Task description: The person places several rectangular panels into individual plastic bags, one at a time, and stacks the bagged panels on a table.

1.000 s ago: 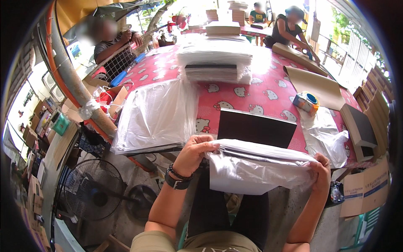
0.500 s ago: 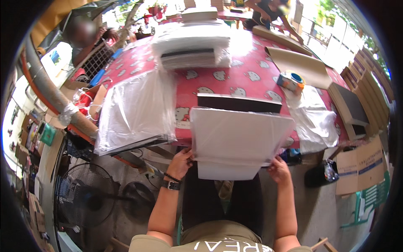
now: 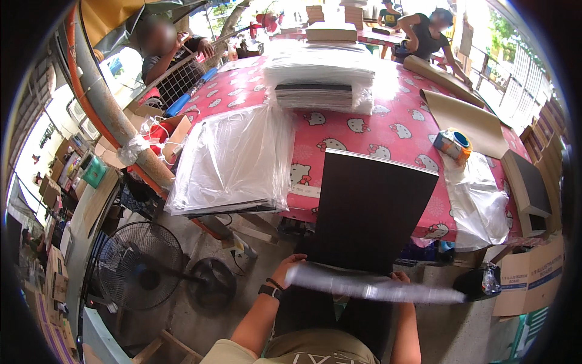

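A black board [image 3: 373,209] leans from the pink patterned table toward me, its pale upper edge facing away and its lower end near my lap. Across that lower end lies a glossy clear plastic sleeve [image 3: 370,287], seen nearly edge-on and smeared by motion. My left hand [image 3: 287,271], with a dark watch and a bracelet, is closed at the sleeve's left part, close to the board's lower corner. Partly hidden behind the sleeve, my right hand [image 3: 401,284] grips around its right part; only some fingers show.
Plastic-wrapped sheets [image 3: 230,161] lie at the table's left, and a wrapped stack [image 3: 321,79] stands farther back. To the right are a tape roll [image 3: 454,144], loose plastic [image 3: 476,200] and brown paper [image 3: 464,121]. A fan [image 3: 139,261] stands lower left. Two co-workers are beyond the table, another person at far left.
The pale, plastic-covered face that stood upright between my hands has tipped down toward me, baring the black board behind it. Both hands have moved lower. The whole view has shifted.
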`<state>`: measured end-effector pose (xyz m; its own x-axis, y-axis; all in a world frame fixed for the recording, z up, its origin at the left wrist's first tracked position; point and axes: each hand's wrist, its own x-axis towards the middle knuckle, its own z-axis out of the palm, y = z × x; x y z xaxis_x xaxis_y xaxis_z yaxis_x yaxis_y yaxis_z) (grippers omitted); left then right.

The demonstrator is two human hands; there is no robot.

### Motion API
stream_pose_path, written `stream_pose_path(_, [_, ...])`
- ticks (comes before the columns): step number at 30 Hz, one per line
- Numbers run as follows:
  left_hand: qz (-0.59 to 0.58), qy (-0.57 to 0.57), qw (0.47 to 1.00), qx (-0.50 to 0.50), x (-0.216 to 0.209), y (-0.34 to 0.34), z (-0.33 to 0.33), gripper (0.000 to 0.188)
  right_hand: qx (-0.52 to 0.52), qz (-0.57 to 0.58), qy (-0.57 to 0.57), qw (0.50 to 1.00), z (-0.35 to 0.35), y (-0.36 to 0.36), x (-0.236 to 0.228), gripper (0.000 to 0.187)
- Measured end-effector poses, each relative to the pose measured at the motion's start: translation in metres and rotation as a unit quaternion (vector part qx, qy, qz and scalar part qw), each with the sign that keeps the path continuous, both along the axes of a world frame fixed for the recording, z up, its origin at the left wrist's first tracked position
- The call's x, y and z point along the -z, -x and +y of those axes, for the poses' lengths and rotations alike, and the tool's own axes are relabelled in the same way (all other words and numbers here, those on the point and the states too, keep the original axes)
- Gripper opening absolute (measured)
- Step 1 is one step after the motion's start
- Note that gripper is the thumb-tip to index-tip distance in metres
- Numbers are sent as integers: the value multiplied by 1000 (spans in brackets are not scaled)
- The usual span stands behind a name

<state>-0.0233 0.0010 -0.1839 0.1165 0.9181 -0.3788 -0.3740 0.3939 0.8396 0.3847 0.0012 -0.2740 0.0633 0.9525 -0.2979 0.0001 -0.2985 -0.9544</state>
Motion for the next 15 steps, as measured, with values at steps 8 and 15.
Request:
stream_pose_path(8, [318, -42, 944, -83, 37, -10, 4, 23, 54, -424, -105, 898, 11, 49, -7, 15])
stream_pose_path(15, [445, -105, 886, -81, 27, -20, 9, 21, 47, -332, -122, 934, -11, 29, -53, 25])
